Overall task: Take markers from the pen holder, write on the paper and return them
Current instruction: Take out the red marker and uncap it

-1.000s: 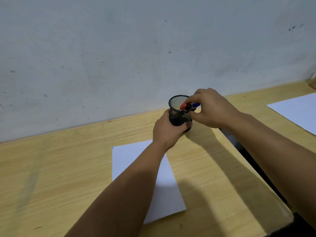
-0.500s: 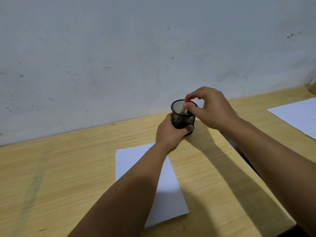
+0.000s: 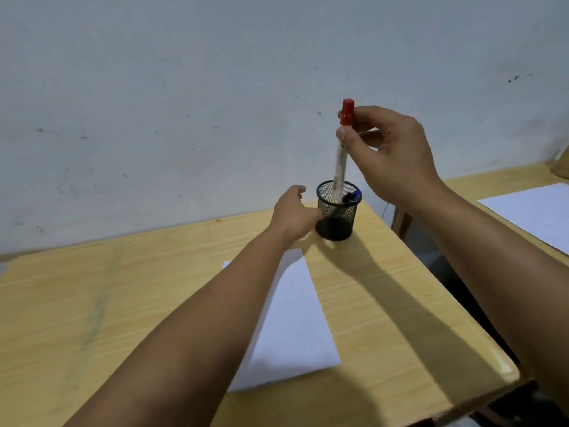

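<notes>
the right hand [image 3: 391,152] pinches the red-capped marker [image 3: 341,155] near its cap, upright, its lower end inside the black mesh pen holder [image 3: 337,215]. the left hand [image 3: 292,214] rests against the holder's side, fingers relaxed. white paper [image 3: 295,318] lies on the wooden table [image 3: 92,303], just nearer the person than the holder.

Right hand [image 3: 397,155] lifted red-capped marker [image 3: 341,155] nearly out of pen holder [image 3: 337,211]; left hand [image 3: 292,215] loosened grip.

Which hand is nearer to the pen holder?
Left. The left hand is right beside the pen holder, at its left wall. The right hand is above it, pinching the red marker.
</notes>
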